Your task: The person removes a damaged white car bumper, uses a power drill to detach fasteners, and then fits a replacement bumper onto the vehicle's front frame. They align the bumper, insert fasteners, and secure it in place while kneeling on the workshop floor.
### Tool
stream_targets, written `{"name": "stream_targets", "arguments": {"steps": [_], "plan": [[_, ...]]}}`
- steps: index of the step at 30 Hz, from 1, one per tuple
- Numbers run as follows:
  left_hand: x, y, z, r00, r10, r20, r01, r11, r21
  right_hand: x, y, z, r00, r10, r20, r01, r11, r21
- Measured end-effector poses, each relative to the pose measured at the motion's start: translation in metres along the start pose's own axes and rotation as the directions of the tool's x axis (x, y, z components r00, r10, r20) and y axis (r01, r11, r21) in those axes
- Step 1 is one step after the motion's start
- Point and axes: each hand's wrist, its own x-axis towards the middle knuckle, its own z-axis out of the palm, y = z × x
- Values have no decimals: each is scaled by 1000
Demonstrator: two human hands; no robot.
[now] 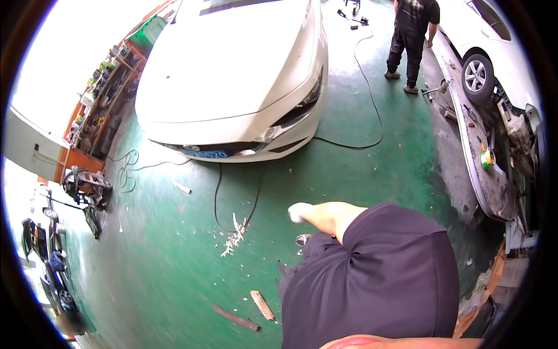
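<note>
Fingers (294, 214) of the right hand (300, 212), apparently in a white glove, showed up as one pale blur: open, closed or gripping, I couldn't tell! That hand hung out in front of the white car (232, 81), near the bumper but apart from it. The left hand? Out of sight.

On the green floor (168, 250), just ahead of the white car, lay a scatter of pale splinters (235, 237); farther out from its nose, a light wood piece (262, 305) and, beside that, a brown stick (236, 318). Dark cable (381, 125) looped out right of the car. And well to the car's right, a co-worker (414, 35) in dark clothes stood beside another white vehicle (505, 55)!
</note>
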Motion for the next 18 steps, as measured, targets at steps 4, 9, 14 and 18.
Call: {"name": "stream_targets", "arguments": {"steps": [4,9,14,18], "plan": [[50,109,15,999,-1,51,-2,998,58,180,21,-33,310,695,-649,-901,-3,-434],[122,240,-12,997,-24,70,15,993,120,265,86,-62,392,629,-672,-882,50,-468],[184,400,-49,998,-4,57,-3,991,133,211,179,-82,94,837,-539,-731,-309,-608],[233,536,-76,998,63,27,-66,988,136,241,168,-51,-341,754,-561,-855,-497,-148]]}}
